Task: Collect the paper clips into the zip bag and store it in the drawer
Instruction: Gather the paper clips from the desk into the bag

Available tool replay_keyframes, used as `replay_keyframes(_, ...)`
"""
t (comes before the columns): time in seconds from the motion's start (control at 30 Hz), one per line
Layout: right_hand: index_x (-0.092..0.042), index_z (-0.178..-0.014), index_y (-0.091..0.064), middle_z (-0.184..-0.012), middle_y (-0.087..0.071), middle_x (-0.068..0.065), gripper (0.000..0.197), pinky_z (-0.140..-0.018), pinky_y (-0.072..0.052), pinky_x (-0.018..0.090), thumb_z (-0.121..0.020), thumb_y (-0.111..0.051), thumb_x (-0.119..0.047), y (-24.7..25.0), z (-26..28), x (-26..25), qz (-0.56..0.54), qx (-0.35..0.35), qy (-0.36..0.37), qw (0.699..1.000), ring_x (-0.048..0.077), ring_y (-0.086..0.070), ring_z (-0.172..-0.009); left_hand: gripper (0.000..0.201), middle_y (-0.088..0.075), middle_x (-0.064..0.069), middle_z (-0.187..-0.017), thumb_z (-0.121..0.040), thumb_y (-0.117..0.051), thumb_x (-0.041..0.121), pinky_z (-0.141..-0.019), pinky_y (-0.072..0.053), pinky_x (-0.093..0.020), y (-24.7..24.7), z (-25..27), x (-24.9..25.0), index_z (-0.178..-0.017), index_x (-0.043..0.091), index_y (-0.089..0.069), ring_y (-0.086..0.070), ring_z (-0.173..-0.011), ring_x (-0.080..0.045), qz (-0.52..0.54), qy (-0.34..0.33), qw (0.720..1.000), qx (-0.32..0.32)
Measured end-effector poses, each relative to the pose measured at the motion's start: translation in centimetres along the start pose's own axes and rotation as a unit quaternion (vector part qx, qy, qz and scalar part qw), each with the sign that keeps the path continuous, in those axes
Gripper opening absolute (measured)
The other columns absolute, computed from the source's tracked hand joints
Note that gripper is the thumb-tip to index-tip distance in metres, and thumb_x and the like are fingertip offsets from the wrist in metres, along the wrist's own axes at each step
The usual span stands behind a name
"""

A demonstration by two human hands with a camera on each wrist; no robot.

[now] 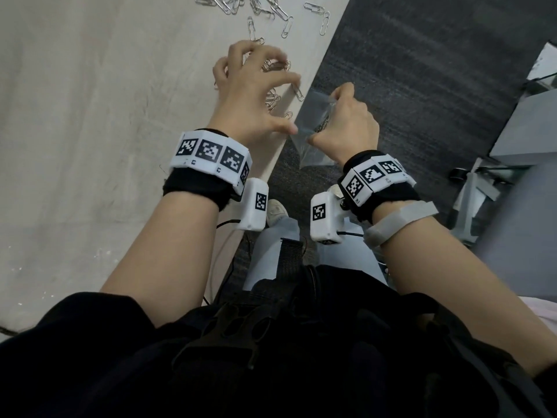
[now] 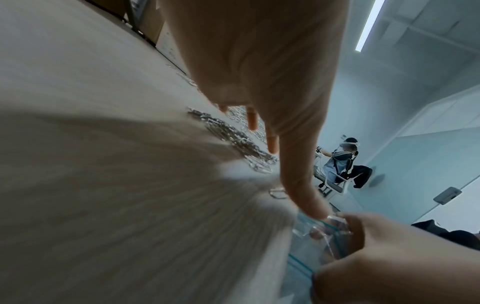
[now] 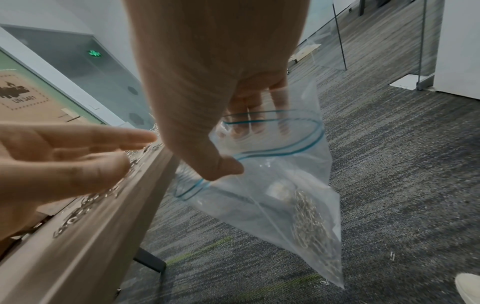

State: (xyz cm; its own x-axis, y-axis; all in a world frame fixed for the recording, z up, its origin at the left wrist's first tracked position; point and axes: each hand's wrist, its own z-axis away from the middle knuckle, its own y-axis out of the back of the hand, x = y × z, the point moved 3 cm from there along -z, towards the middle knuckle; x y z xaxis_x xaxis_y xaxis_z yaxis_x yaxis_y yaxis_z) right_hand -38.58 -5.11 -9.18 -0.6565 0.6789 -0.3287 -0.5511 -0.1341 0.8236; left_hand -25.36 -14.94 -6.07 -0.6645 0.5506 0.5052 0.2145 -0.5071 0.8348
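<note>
We held the bag open by the table edge so the clips could slide in.

Our right hand [image 3: 207, 86] pinched the top of the zip bag [image 3: 272, 185] and held it just below the edge of the table [image 1: 90, 116], off to the side over the floor, so the mouth stayed wide open. Some paper clips [image 3: 310, 222] already sat at the bottom of it. Our left hand [image 1: 253, 92] was spread like a claw over a little heap of loose clips [image 1: 272, 99] near the edge, holding none, we think to push them into the bag. More clips [image 1: 241, 4] lay farther back on the table. A few dropped clips [image 3: 392, 256] lay on the carpet. We saw no drawer.
</note>
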Motion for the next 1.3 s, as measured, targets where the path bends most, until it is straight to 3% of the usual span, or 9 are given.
replay_keyframes(0.1,-0.012,-0.121,-0.041,-0.113,-0.063,0.008,0.056,-0.073,-0.037,0.032,-0.075,-0.072,-0.019,0.0,0.0,0.1,0.0,0.003,0.001,1.0,0.031,-0.061,-0.104,0.055,-0.05,0.007,-0.128,-0.059,-0.078,0.049,-0.093,-0.021,-0.034,-0.1,-0.1,-0.2,-0.11,0.033,-0.065,-0.033,-0.123,-0.026,0.028,0.005,0.999,0.019)
replay_keyframes(0.23,-0.011,-0.122,-0.041,-0.113,-0.063,0.008,0.056,-0.073,-0.037,0.031,-0.075,-0.071,-0.019,0.1,0.0,0.2,0.0,0.003,0.0,1.0,0.031,-0.061,-0.104,0.032,-0.059,0.001,-0.109,-0.065,-0.077,0.036,-0.09,-0.036,-0.026,-0.6,-0.1,-1.0,-0.095,0.022,-0.074,-0.042,-0.105,-0.022,0.118,0.014,0.989,0.09)
replay_keyframes(0.3,-0.011,-0.121,-0.041,-0.113,-0.063,0.008,0.055,-0.073,-0.037,0.031,-0.075,-0.07,-0.018,0.1,0.0,0.2,-0.001,0.006,0.002,1.0,0.031,-0.06,-0.105,0.025,-0.057,0.003,-0.101,-0.067,-0.077,0.03,-0.084,-0.033,-0.009,-1.0,-0.1,-1.1,-0.09,0.019,-0.075,-0.039,-0.099,-0.013,0.147,0.022,0.983,0.113)
replay_keyframes(0.37,-0.012,-0.121,-0.041,-0.113,-0.063,0.007,0.055,-0.073,-0.037,0.031,-0.075,-0.07,-0.018,0.1,0.0,0.1,-0.002,0.007,0.002,1.0,0.031,-0.06,-0.105,0.02,-0.058,0.001,-0.098,-0.069,-0.077,0.026,-0.08,-0.03,-0.004,-1.2,-0.1,-1.1,-0.088,0.019,-0.075,-0.039,-0.096,-0.011,0.147,0.023,0.982,0.119)
replay_keyframes(0.5,-0.011,-0.121,-0.041,-0.114,-0.062,0.008,0.055,-0.073,-0.037,0.032,-0.076,-0.07,-0.019,0.1,-0.1,0.1,0.0,0.007,0.003,1.0,0.031,-0.06,-0.105,0.016,-0.06,-0.004,-0.099,-0.071,-0.074,0.026,-0.08,-0.03,-0.007,-1.0,-0.2,-0.7,-0.086,0.019,-0.075,-0.048,-0.098,-0.022,0.126,0.016,0.986,0.108)
replay_keyframes(0.63,-0.012,-0.121,-0.041,-0.114,-0.062,0.008,0.055,-0.073,-0.037,0.032,-0.075,-0.071,-0.019,0.1,-0.1,0.1,-0.001,0.006,0.003,1.0,0.031,-0.06,-0.105,0.029,-0.06,-0.003,-0.109,-0.069,-0.075,0.033,-0.086,-0.04,-0.03,-0.6,-0.1,-0.1,-0.096,0.023,-0.072,-0.047,-0.105,-0.026,0.09,0.009,0.99,0.111)
replay_keyframes(0.73,-0.012,-0.121,-0.04,-0.114,-0.062,0.008,0.056,-0.073,-0.037,0.032,-0.075,-0.071,-0.019,0.1,-0.1,0.0,-0.002,0.001,0.003,1.0,0.03,-0.06,-0.105,0.026,-0.06,0.0,-0.108,-0.071,-0.073,0.035,-0.088,-0.04,-0.039,-0.9,-0.5,0.3,-0.095,0.026,-0.072,-0.045,-0.105,-0.029,0.066,-0.001,0.994,0.088)
replay_keyframes(0.97,-0.013,-0.119,-0.041,-0.112,-0.063,0.008,0.054,-0.072,-0.038,0.032,-0.074,-0.07,-0.019,0.1,-0.2,-0.1,-0.003,0.005,0.004,1.0,0.031,-0.061,-0.102,0.011,-0.061,-0.007,-0.094,-0.075,-0.072,0.025,-0.079,-0.035,-0.022,-1.5,-1.1,0.9,-0.083,0.019,-0.075,-0.048,-0.098,-0.027,0.098,-0.01,0.992,0.073)
replay_keyframes(1.3,-0.012,-0.12,-0.042,-0.111,-0.063,0.008,0.053,-0.071,-0.038,0.033,-0.075,-0.07,-0.018,-0.1,0.4,-0.1,0.0,-0.008,0.007,1.0,0.031,-0.061,-0.102,0.012,-0.062,-0.011,-0.095,-0.075,-0.072,0.019,-0.079,-0.038,-0.025,-1.7,-1.1,1.9,-0.085,0.012,-0.075,-0.05,-0.099,-0.03,0.088,-0.032,0.994,0.047)
